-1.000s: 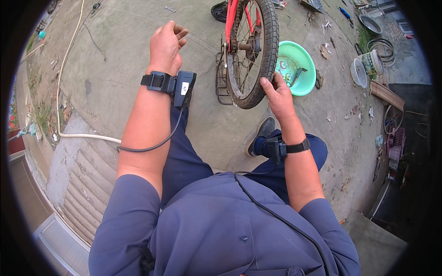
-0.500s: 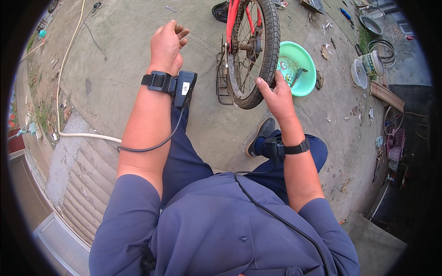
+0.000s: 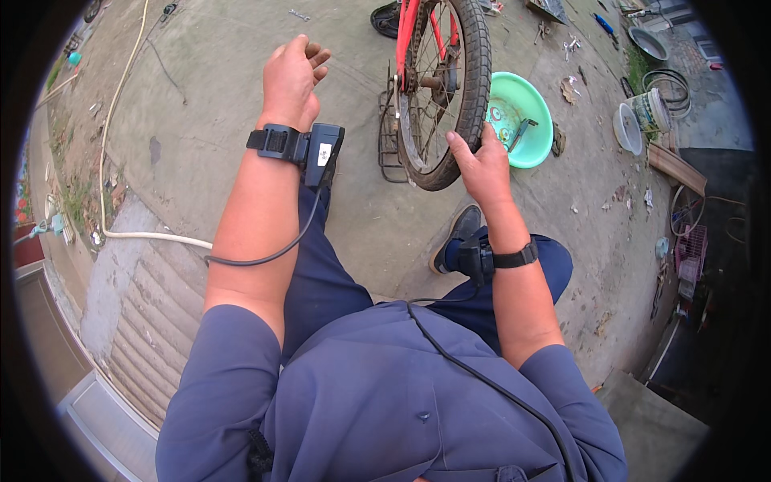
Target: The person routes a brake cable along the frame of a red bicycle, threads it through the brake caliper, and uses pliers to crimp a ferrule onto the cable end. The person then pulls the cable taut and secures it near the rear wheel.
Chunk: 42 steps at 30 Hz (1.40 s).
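Observation:
A red bicycle frame stands upside down or tipped near the top centre; I cannot tell which. Its wheel has a dark knobbly tyre, rusty spokes and a hub. My right hand grips the near right side of the tyre, thumb over the tread and fingers behind, partly hidden. Off to the wheel's left, my left hand hangs in the air with loosely curled fingers, apart, and nothing visible in them. A black rack shows beside the wheel at ground level.
A green basin holding a dark tool sits just right of the wheel. Wrenches and a blue-handled tool lie beyond. White buckets stand at right. A pale hose runs along the left, near ridged concrete.
The wheel has shifted very slightly to the right at its rim, and my right hand has moved a little with it. My left hand stays in place.

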### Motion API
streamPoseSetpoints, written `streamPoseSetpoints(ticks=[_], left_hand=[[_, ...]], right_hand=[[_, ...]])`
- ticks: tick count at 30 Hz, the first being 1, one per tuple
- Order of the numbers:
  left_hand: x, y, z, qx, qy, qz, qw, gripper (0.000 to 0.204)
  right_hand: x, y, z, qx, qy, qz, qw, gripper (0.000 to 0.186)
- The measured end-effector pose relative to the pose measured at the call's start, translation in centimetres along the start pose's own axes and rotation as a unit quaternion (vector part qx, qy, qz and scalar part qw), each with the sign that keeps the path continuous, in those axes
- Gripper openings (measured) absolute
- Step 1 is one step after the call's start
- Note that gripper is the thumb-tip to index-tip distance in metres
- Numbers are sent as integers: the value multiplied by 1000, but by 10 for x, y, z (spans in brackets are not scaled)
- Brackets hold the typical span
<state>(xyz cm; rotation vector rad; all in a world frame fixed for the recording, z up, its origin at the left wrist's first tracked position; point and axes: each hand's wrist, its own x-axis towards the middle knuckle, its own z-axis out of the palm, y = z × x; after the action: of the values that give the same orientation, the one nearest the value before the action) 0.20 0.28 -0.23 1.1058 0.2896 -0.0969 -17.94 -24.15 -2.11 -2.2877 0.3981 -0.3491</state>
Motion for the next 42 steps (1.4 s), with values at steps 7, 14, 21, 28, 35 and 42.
streamPoseSetpoints(ticks=[7, 14, 21, 28, 35, 42], left_hand=[[-1, 1, -1, 1, 2, 5, 1000, 20], [0, 1, 0, -4, 4, 1, 1000, 18], [0, 0, 0, -7, 2, 3, 1000, 18], [-2, 2, 0, 0, -4, 2, 1000, 18], [-4, 2, 3, 1, 4, 2, 1000, 18], [-7, 4, 6, -8, 1, 4, 1000, 21]], right_hand=[[1, -1, 0, -19, -3, 0, 1000, 48], [-2, -1, 0, -8, -8, -3, 1000, 51], [-6, 2, 2, -13, -4, 8, 1000, 50], [-4, 8, 4, 10, -3, -10, 1000, 48], [-3, 9, 4, 46, -16, 8, 999, 48], [1, 15, 1, 59, -41, 32, 997, 52]])
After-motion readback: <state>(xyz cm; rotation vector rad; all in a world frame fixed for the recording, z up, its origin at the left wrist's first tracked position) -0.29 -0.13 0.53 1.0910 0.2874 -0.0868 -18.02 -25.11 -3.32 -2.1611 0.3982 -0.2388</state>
